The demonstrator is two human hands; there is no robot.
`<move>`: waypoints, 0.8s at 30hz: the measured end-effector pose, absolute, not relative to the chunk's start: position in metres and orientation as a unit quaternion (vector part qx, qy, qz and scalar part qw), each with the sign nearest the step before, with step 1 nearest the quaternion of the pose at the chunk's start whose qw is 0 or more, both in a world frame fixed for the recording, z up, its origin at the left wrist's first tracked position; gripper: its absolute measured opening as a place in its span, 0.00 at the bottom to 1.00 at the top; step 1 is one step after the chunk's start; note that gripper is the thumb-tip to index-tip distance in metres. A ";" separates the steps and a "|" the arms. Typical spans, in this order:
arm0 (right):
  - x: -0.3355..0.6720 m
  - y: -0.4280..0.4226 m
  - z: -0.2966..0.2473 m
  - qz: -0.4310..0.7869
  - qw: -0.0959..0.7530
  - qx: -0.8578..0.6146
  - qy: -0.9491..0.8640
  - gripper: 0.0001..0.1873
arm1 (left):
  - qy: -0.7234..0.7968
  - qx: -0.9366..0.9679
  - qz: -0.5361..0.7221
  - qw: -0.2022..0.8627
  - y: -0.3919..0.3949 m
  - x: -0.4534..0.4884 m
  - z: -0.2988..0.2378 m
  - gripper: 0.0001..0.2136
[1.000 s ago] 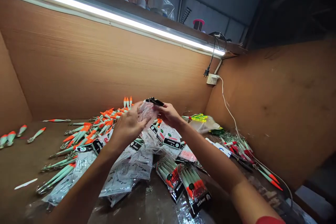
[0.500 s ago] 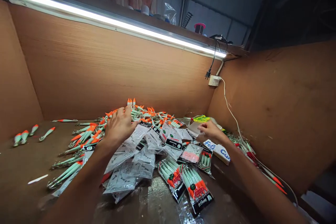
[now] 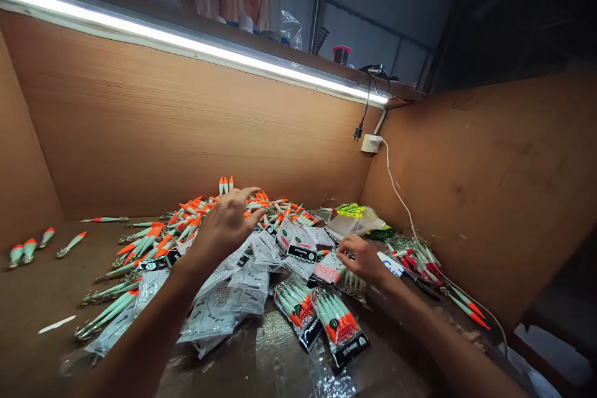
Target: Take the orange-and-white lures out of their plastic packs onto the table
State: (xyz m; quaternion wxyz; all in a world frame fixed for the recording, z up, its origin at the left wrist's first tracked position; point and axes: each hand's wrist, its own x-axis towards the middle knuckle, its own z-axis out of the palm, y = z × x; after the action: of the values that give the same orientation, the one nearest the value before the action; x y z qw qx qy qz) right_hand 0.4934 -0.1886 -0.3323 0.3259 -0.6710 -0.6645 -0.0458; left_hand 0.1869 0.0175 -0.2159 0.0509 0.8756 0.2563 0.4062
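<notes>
My left hand (image 3: 227, 224) is open above the pile, thumb and fingers spread with nothing between them. Beneath and behind it lie many orange-and-pale-green squid jigs (image 3: 153, 237) with hooked ends. Clear plastic packets (image 3: 219, 311) with black headers are heaped below that hand. My right hand (image 3: 362, 257) hovers over the packets on the right, fingers loosely curled and slightly apart from the thumb, with nothing visible in them. It partly covers a small pack of jigs (image 3: 353, 283). Two filled jig packs (image 3: 336, 323) lie in front, side by side.
On the right are a yellow-printed plastic bag (image 3: 349, 211), loose red-tipped jigs (image 3: 420, 255) and dark-handled pliers (image 3: 422, 285). A white cable (image 3: 396, 189) runs down from a wall socket (image 3: 371, 143). Wooden panels (image 3: 196, 130) enclose the table; a lit tube (image 3: 196, 46) crosses above.
My left hand has moved right over the pile, its thumb and fingers spreading. My right hand has come down and nearer, away from the yellow-printed bag toward the packets. The view has shifted slightly.
</notes>
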 end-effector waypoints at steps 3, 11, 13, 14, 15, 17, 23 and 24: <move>0.500 -0.176 -0.320 0.063 0.263 -0.655 -0.706 0.08 | 0.246 0.891 0.372 0.083 0.003 0.191 -0.215 0.21; 0.471 -0.183 -0.340 -0.031 0.201 -0.711 -0.673 0.05 | 0.262 0.896 0.352 0.065 -0.012 0.191 -0.208 0.17; 0.475 -0.176 -0.331 -0.055 0.264 -0.731 -0.627 0.03 | 0.261 0.898 0.348 0.073 -0.011 0.193 -0.209 0.16; 0.479 -0.170 -0.323 -0.057 0.305 -0.737 -0.601 0.03 | 0.258 0.900 0.342 0.082 -0.012 0.195 -0.210 0.15; 0.482 -0.163 -0.312 -0.051 0.350 -0.737 -0.576 0.04 | 0.254 0.903 0.333 0.094 -0.012 0.197 -0.211 0.14; 0.483 -0.147 -0.288 -0.017 0.435 -0.722 -0.538 0.07 | 0.238 0.910 0.316 0.125 -0.014 0.201 -0.215 0.13; 0.420 -0.100 -0.236 0.079 0.529 -0.630 -0.563 0.09 | 0.176 0.891 0.283 0.308 -0.025 0.212 -0.235 0.21; 0.403 -0.094 -0.233 0.085 0.532 -0.612 -0.578 0.09 | 0.175 0.883 0.301 0.316 -0.026 0.213 -0.239 0.23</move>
State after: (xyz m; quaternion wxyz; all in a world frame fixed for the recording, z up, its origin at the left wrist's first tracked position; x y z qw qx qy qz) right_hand 0.4035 -0.0942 -0.2332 0.5323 -0.6125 -0.5782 0.0849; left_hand 0.2134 -0.0255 -0.2386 0.3159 0.8826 0.1747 0.3013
